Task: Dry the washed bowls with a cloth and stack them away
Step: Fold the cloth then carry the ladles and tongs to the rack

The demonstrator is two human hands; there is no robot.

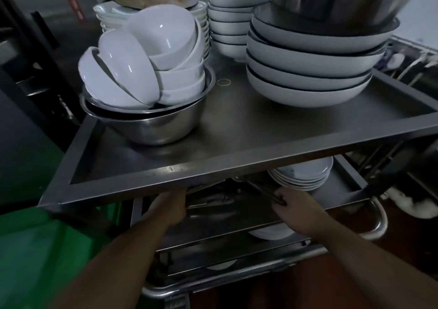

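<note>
Your right hand [299, 210] pinches dark tongs [267, 191] under the top shelf [213, 166], your left hand [169, 208] hidden-fingered (grip unclear); no cloth visible, so drying hasn't begun—find 1 first.
</note>
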